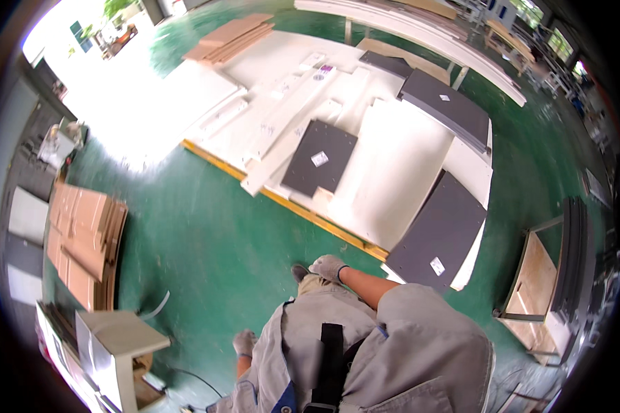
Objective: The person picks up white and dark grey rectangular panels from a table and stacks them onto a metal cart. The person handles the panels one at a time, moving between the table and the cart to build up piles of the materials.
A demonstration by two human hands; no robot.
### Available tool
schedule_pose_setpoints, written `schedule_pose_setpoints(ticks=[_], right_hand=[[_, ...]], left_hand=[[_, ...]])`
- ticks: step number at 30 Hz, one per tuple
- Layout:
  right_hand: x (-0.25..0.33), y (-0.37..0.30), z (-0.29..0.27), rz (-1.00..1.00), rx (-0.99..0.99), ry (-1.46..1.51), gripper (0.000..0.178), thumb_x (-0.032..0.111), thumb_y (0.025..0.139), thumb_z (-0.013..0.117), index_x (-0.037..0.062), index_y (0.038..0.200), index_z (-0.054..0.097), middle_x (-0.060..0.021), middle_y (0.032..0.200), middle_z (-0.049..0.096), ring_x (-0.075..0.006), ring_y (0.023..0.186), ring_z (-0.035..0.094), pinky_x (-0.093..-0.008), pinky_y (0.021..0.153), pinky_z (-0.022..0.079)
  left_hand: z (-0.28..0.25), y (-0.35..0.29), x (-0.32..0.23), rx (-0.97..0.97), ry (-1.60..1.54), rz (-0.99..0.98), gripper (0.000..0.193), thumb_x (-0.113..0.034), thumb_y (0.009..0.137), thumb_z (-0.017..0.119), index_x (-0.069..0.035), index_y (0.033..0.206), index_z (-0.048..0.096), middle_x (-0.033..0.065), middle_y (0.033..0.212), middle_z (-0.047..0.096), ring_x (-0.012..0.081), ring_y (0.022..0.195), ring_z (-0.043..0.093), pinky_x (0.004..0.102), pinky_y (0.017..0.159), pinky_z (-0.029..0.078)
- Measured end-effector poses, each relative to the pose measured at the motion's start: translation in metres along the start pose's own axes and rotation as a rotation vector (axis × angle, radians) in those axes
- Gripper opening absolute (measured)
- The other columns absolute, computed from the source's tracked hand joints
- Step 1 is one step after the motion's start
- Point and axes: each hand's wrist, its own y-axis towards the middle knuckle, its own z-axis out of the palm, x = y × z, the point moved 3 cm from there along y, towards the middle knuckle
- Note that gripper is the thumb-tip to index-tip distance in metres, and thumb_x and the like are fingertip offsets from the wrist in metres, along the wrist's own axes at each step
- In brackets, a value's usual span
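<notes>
My right hand, in a grey knit work glove, is held in front of my body above the green floor. Its fingers are loosely curled together, and nothing shows in them. Low at my left side hangs my left hand, also gloved; its fingers are too small and foreshortened to read. Neither hand touches a panel. Ahead of me is a low platform with a yellow edge. White boards cover much of it, with a dark grey panel near its front. Another dark grey panel lies at the near right corner, closest to my right hand.
More dark panels lie at the platform's far right. Brown cardboard is stacked on the left floor, with a pale cabinet-like box nearer me. On the right stands a rack beside upright dark panels. A cable crosses the floor.
</notes>
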Motion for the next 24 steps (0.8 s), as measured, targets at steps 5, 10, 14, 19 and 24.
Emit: schedule_pose_setpoints(ticks=[5,10,14,19,24], right_hand=[[0.103,0.085,-0.067,0.039,-0.065,-0.031,0.043,0.044,0.093,0.059,0.0041,0.090,0.073,-0.0203,0.098,0.073,-0.0365,0.098,0.068,-0.0469,0.088,0.050],[0.092,0.186,-0.100,-0.071,-0.326,-0.189,0.039,0.042,0.092,0.060,0.0046,0.093,0.072,-0.0185,0.093,0.071,-0.0341,0.093,0.069,-0.0463,0.085,0.052],[0.081,0.200,-0.085,0.062,-0.513,-0.372,0.021,0.024,0.093,0.058,0.0077,0.094,0.071,-0.0177,0.090,0.071,-0.0352,0.087,0.071,-0.0476,0.079,0.056],[0.107,0.213,-0.018,0.336,-0.384,-0.159,0.022,0.019,0.095,0.056,0.0065,0.102,0.072,-0.0216,0.092,0.071,-0.0377,0.093,0.071,-0.0480,0.084,0.057],[0.158,0.206,0.020,0.398,-0.494,-0.030,0.027,0.024,0.098,0.054,0.0024,0.096,0.071,-0.0232,0.092,0.070,-0.0400,0.094,0.069,-0.0495,0.082,0.054]], left_hand=[[0.006,0.083,0.045,0.175,-0.324,-0.304,0.017,-0.033,0.094,0.060,-0.018,0.098,0.066,0.0085,0.087,0.070,0.0270,0.081,0.070,0.0444,0.065,0.056],[-0.051,0.195,0.081,0.222,-0.401,-0.285,0.016,-0.035,0.095,0.059,-0.022,0.100,0.066,0.0052,0.088,0.070,0.0246,0.085,0.070,0.0430,0.068,0.056],[-0.090,0.293,0.169,0.274,-0.258,-0.116,0.015,-0.037,0.095,0.059,-0.025,0.102,0.066,0.0026,0.089,0.070,0.0226,0.087,0.071,0.0419,0.070,0.056],[-0.199,0.441,0.303,0.314,0.253,0.271,0.015,-0.039,0.096,0.059,-0.029,0.104,0.066,-0.0007,0.089,0.071,0.0201,0.091,0.071,0.0405,0.073,0.057],[-0.280,0.584,0.360,0.354,0.256,0.325,0.006,-0.032,0.096,0.059,-0.027,0.094,0.062,-0.0003,0.083,0.067,0.0184,0.082,0.067,0.0390,0.067,0.054]])
